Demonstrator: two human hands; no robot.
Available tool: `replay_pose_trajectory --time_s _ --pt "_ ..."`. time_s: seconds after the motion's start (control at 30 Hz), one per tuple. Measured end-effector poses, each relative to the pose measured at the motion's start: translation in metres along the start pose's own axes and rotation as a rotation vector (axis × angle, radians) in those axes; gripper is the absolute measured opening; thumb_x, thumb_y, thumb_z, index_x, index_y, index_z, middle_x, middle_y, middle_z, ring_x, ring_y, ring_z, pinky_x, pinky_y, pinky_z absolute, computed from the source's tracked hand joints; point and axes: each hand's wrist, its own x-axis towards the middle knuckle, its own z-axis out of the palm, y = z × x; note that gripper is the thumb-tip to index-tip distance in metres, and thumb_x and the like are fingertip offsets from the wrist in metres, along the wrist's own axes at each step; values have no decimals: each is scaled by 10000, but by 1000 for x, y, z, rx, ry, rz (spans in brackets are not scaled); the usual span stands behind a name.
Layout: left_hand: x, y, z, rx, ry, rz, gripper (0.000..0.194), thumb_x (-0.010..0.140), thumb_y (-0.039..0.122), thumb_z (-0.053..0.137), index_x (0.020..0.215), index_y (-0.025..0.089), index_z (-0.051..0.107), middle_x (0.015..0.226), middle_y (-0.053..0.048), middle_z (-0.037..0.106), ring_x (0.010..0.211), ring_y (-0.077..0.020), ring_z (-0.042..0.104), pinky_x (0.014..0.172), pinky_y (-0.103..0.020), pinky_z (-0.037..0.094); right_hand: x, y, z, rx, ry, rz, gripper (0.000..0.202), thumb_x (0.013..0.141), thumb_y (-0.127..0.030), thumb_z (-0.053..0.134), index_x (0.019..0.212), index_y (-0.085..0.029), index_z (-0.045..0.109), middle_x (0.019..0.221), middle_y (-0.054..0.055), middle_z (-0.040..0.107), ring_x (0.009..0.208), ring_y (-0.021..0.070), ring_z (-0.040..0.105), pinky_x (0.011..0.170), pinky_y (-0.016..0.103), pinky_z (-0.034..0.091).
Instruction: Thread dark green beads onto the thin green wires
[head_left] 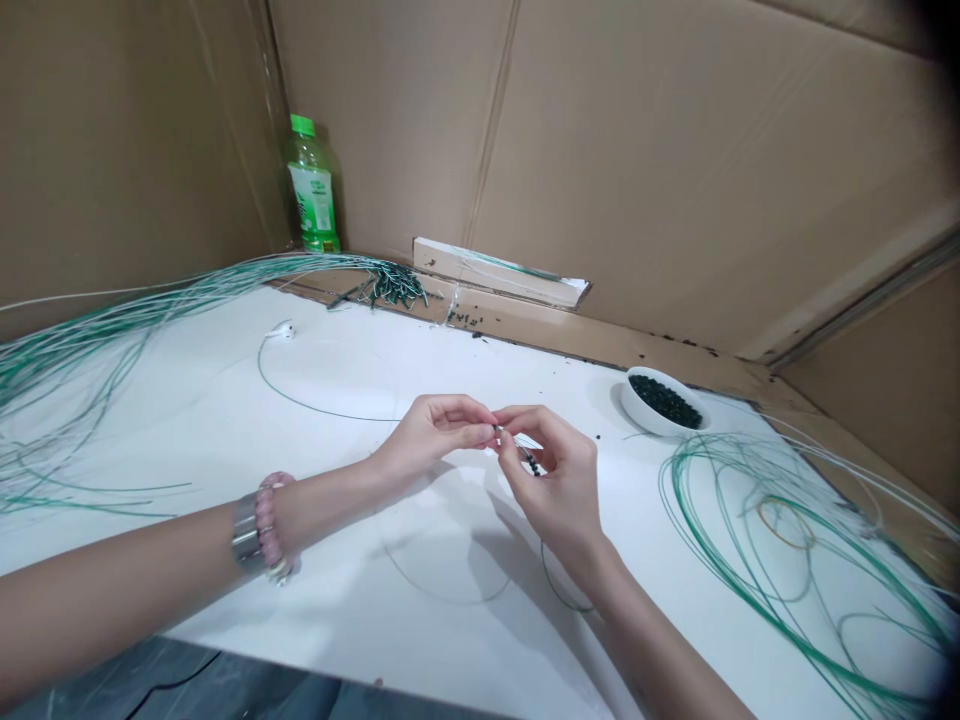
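My left hand [442, 425] and my right hand [553, 462] meet fingertip to fingertip above the white tabletop. Both are closed in a pinch on a thin green cord. Small dark beads [532, 462] sit on the cord at my right fingers; what lies right between the fingertips is too small to make out. From my left hand the cord [322, 408] runs left to a small white object [283, 330] on the table. A loop of thin cord [559, 590] hangs below my right hand. My left wrist carries a pink bead bracelet [268, 520] and a grey band.
A white bowl [637, 408] of small black beads stands at the right. Coiled green cords [697, 540] spread in front of it. Long green and white strands [150, 310] lie at the left, ending in a dark green bundle [397, 285]. A green bottle [311, 195] stands by the cardboard wall.
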Motion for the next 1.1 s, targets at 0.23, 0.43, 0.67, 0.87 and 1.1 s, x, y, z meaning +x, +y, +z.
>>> replay_pose_trajectory --time_s 0.23,0.43,0.67,0.87,1.1 --pt "-1 3 1 70 4 24 119 666 217 744 737 152 674 738 1 692 716 -114 647 751 -238 503 1 0 0 8 -18 22 57 777 -168 567 723 -179 578 844 41 669 699 127 640 477 180 497" --pt "-1 7 2 91 22 14 172 640 247 755 725 140 649 675 2 659 639 -112 617 689 -249 505 3 4 -1 160 -42 187 119 786 -269 609 732 -163 610 858 69 679 754 169 667 576 242 564" --pt "-1 9 3 123 7 57 161 669 256 735 737 147 639 655 20 633 581 -78 581 628 -208 491 5 6 -4 227 -83 223 152 780 -303 629 738 -157 634 867 72 684 756 165 667 587 242 573" --pt "-1 11 2 157 48 58 174 650 280 741 702 134 661 614 0 643 564 -97 592 604 -215 504 6 3 -3 274 -53 250 160 757 -313 658 715 -158 646 795 59 688 726 162 663 578 251 582" --pt "-1 11 2 160 46 84 145 680 276 718 694 139 673 616 -8 663 570 -106 610 595 -213 506 5 3 -2 288 -44 253 141 749 -298 666 719 -161 662 765 49 688 714 157 666 581 251 596"
